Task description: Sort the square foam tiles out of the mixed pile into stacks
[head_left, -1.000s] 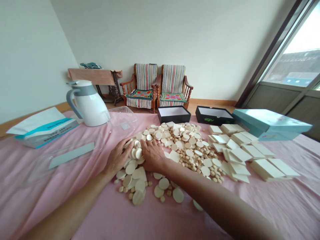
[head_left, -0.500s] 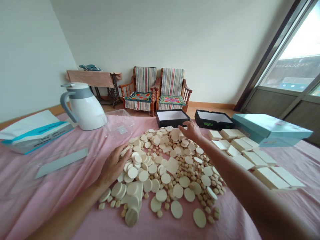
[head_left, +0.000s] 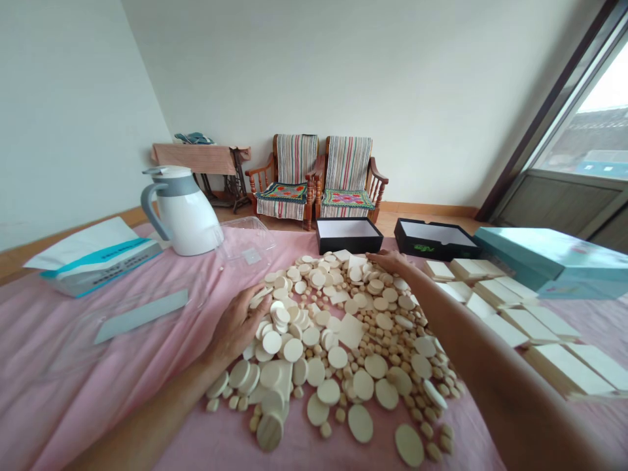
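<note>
A wide heap of pale wooden discs (head_left: 337, 357), small wooden cubes (head_left: 426, 430) and some square wood pieces (head_left: 352, 331) lies between my arms. My left hand (head_left: 240, 325) rests along the heap's left side, fingers stretched out over the discs there. At the far right edge of the pile, my right hand (head_left: 390, 260) lies low with its fingers extended toward the left, against the pieces and just in front of a black box (head_left: 349, 245). Neither hand shows a piece gripped, though the right fingertips are partly hard to see.
A second black box (head_left: 436, 248) and a light blue box (head_left: 564, 261) stand at the back right, with stacked wooden squares (head_left: 500, 294) before them. On the left are a white jug (head_left: 189, 219), a clear plastic container (head_left: 250, 245) and a white-and-blue package (head_left: 105, 258). Pink cloth covers the table.
My right hand has come down from above the pile's far edge to lie flatter against the pieces. My left hand stays beside the heap. The view has turned slightly left.
</note>
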Action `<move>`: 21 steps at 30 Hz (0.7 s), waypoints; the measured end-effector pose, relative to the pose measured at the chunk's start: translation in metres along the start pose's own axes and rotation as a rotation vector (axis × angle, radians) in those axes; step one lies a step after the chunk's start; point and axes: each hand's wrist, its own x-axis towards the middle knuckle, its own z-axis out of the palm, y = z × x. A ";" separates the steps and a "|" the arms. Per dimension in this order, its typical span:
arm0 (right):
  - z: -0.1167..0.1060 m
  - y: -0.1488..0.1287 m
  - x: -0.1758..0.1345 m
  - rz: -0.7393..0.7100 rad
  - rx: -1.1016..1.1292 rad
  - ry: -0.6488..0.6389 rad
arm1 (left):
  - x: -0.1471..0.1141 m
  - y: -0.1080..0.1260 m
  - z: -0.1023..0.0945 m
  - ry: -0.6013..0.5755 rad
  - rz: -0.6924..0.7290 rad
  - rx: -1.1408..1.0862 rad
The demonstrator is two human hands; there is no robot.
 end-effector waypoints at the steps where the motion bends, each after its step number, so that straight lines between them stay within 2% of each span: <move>1: 0.001 -0.001 -0.003 -0.012 -0.005 0.005 | 0.000 0.000 0.000 -0.004 0.003 0.002; 10: 0.002 -0.018 -0.029 -0.133 -0.017 0.018 | 0.001 -0.001 0.003 0.011 0.035 0.014; 21: 0.005 -0.034 -0.050 -0.263 0.121 -0.082 | 0.001 0.000 0.002 0.008 0.043 0.013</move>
